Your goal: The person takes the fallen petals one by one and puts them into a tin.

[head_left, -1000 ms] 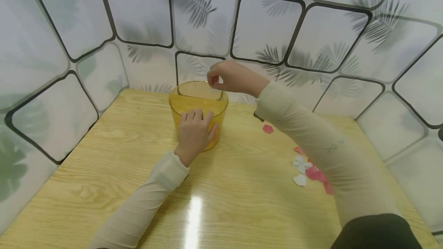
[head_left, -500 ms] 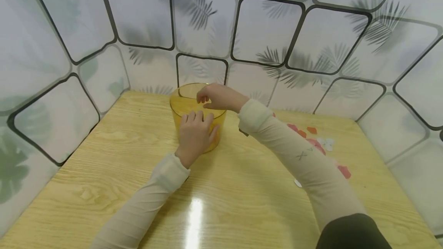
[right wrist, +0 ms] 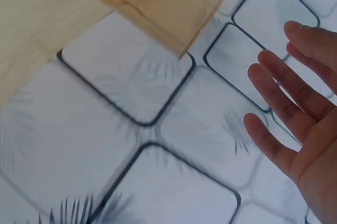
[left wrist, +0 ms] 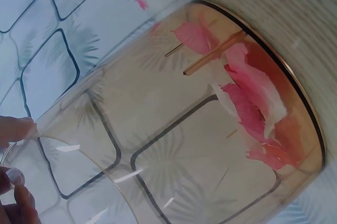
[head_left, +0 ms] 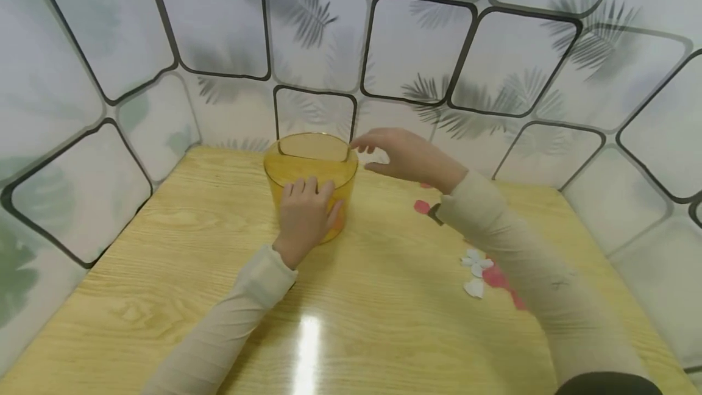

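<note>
A see-through yellow bucket (head_left: 307, 169) stands upright on the wooden table. My left hand (head_left: 304, 212) grips its near rim, and fingertips (left wrist: 16, 129) show at that edge in the left wrist view. Through the wall, pink and white flower petals (left wrist: 247, 97) lie at the bottom, with a few thin sticks among them. My right hand (head_left: 411, 154) is in the air just right of the bucket. In the right wrist view its fingers (right wrist: 276, 95) are spread, with nothing between them.
Pink petals (head_left: 496, 276) and a white flower (head_left: 476, 261) lie on the right of the table (head_left: 384, 322), partly behind the right forearm. A single pink petal (head_left: 421, 206) lies beside a small dark piece (head_left: 435, 214). Patterned sheeting (head_left: 417, 47) walls in the table.
My right hand went down over the bucket's mouth, then moved right, out past its rim, and its fingers have opened. The left hand has stayed at the rim.
</note>
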